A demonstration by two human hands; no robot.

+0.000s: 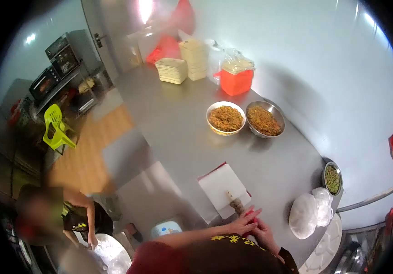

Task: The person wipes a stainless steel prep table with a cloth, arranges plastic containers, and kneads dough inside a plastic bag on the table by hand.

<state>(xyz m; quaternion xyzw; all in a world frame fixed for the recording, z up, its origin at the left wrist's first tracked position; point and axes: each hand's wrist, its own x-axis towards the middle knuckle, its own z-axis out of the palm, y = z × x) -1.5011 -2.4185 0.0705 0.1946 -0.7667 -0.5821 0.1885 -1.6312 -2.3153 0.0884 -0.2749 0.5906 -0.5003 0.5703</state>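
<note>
My left hand (244,223) and my right hand (264,234) are close together over the near edge of the metal table. Between them is a red item (249,213), mostly hidden by fingers that are closed around it. In line with it, a slim stick-like piece (236,205) with a brown, wrapped-looking section and a pale tip reaches out over a white board (219,184) with red edges. Whether the stick and the red item are one object I cannot tell. The board lies flat on the table, just beyond my hands.
The metal table (169,123) holds two bowls of brown filling (226,118) (265,119), a bowl of green bits (332,179), white plastic bags (303,215), stacked trays (171,71) and a red container (236,81). A co-worker (84,219) reaches into a white basin (114,255). A green chair (56,125) stands left.
</note>
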